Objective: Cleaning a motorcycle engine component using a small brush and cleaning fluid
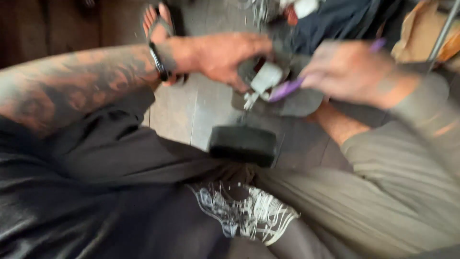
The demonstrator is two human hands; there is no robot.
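Nearest, a black block-shaped part (243, 145) hangs above the person's lap, over the grey floor (191, 110). Above it, the left hand (225, 55) closes around a small grey metal fitting (265, 79). The right hand (347, 72) grips a purple-handled tool (287, 88), tip at the fitting. The work looks midway; blur hides detail. Farther off lies a sandalled foot (158, 21).

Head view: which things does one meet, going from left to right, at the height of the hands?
Black wristband → left hand → pale grey part → purple tool → right hand.
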